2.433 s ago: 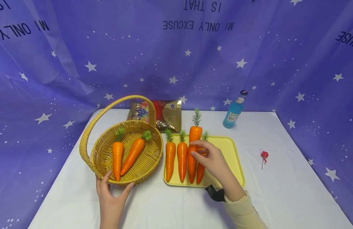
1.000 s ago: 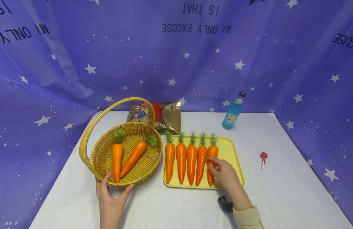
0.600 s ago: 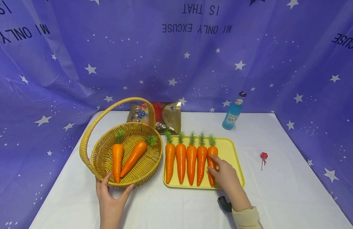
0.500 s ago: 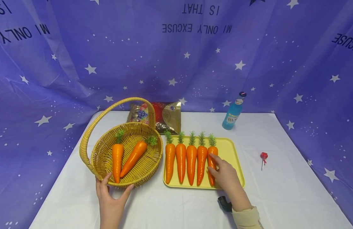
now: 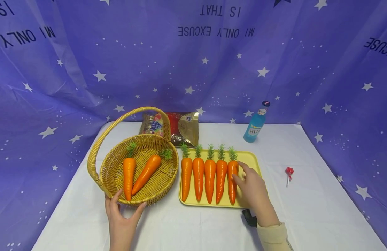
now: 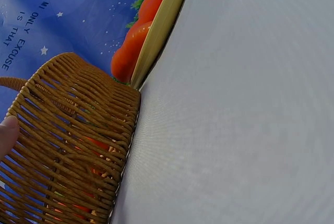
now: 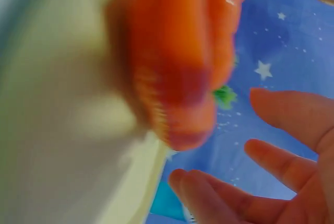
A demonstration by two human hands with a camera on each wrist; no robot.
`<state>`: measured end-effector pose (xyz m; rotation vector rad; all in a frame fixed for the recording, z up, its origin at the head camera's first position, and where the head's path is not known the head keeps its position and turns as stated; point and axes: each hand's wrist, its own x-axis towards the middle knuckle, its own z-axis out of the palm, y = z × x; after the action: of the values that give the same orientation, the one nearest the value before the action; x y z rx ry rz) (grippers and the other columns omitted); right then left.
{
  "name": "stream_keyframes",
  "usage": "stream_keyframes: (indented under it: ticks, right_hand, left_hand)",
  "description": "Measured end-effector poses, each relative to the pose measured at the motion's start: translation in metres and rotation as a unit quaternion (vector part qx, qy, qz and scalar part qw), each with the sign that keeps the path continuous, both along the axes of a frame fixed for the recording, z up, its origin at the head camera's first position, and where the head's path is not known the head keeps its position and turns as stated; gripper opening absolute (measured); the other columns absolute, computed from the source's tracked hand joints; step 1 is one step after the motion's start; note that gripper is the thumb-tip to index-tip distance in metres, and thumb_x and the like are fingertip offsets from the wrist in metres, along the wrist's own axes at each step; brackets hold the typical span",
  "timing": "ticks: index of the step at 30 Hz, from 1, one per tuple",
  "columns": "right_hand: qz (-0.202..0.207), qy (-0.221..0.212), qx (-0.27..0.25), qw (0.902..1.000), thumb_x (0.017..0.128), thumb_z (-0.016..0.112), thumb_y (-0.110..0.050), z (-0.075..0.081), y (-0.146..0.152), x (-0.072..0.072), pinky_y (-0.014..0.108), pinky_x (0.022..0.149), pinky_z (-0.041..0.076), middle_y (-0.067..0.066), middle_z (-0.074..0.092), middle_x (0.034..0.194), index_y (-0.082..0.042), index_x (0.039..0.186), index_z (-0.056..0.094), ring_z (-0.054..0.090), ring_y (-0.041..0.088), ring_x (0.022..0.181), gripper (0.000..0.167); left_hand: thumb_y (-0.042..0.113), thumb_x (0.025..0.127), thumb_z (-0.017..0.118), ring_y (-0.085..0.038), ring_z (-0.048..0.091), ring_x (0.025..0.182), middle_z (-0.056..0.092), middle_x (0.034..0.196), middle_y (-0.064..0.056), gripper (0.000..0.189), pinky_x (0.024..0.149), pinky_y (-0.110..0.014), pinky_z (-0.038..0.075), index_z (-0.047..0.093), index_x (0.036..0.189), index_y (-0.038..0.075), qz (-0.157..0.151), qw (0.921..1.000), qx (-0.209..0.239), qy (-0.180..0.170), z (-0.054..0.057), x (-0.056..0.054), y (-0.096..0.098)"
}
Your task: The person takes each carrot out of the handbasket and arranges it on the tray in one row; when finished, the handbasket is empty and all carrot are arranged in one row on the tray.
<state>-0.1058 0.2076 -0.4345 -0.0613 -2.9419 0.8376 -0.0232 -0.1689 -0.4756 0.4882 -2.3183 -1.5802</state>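
Observation:
In the head view, my left hand [image 5: 122, 218] rests against the near side of a wicker basket [image 5: 97, 150], thumb and fingers spread at its rim. Two toy carrots with green tops lie inside, one upright carrot [image 5: 129, 174] and one slanted carrot [image 5: 147, 172]. My right hand [image 5: 254, 188] is just right of the rightmost carrot [image 5: 232, 177] in a row of several on a yellow tray [image 5: 251, 160]. In the right wrist view, the fingers [image 7: 282, 166] are spread, with a gap between them and the blurred carrots [image 7: 177, 67].
Behind the basket and tray lies a gold and red snack bag [image 5: 185, 127]. A blue bottle [image 5: 255, 127] stands at the back right. On the right side of the white table [image 5: 187, 230] lies a red lollipop [image 5: 289, 171]. A starry purple cloth [image 5: 193, 62] hangs behind.
The right hand placed a carrot fourth in the row, then adjusted the fifth slightly. It has now drawn off it to the right. The left hand stays at the basket.

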Motion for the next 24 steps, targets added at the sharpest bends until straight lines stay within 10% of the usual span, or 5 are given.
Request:
stream_keyframes:
  ticks: [10, 24]
  right_hand:
    - [0.074, 0.048, -0.103, 0.9908, 0.088, 0.072, -0.019, 0.041, -0.052, -0.007, 0.043, 0.079, 0.057, 0.013, 0.064, 0.118, -0.019, 0.138, 0.054, 0.065, 0.026, 0.095, 0.053]
    - [0.237, 0.011, -0.14, 0.9612, 0.092, 0.068, -0.023, 0.045, -0.15, -0.016, 0.025, 0.074, 0.055, 0.003, 0.063, 0.117, -0.023, 0.139, 0.053, 0.063, 0.015, 0.09, 0.049]
  left_hand:
    - [0.027, 0.077, 0.083, -0.033, -0.004, 0.144, -0.016, 0.159, -0.01, 0.092, 0.114, -0.058, 0.016, 0.026, 0.147, 0.01, 0.001, 1.0, -0.003, -0.001, 0.001, 0.0, 0.0]
    - [0.03, 0.078, 0.083, -0.037, -0.003, 0.144, -0.017, 0.158, -0.011, 0.093, 0.114, -0.059, 0.014, 0.025, 0.149, 0.011, 0.003, 0.9998, 0.001, -0.021, 0.001, 0.001, 0.0]
